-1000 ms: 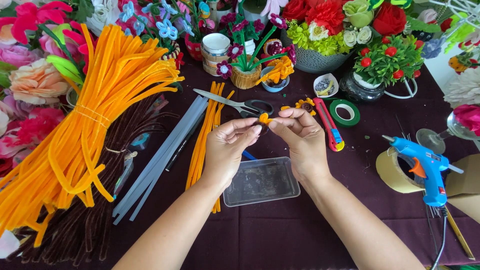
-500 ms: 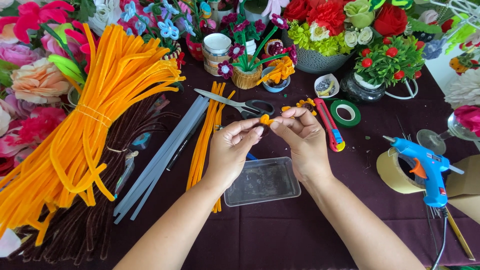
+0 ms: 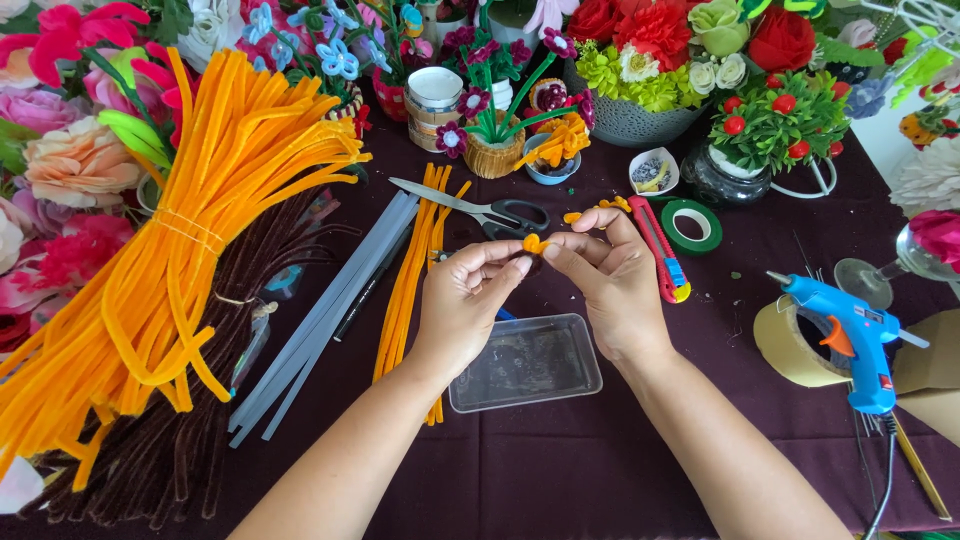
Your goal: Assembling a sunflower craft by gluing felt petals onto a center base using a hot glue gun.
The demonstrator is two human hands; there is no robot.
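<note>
Both the left hand [image 3: 462,300] and the right hand [image 3: 612,280] pinch a small curled orange pipe-cleaner piece [image 3: 535,243] between fingertips, above a clear plastic tray [image 3: 525,362] on the dark purple tablecloth [image 3: 600,460], with scissors [image 3: 480,205] just behind and a blue glue gun [image 3: 850,335] well to the right.

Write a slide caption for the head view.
Both hands pinch a small orange pipe-cleaner piece above a clear tray.
</note>
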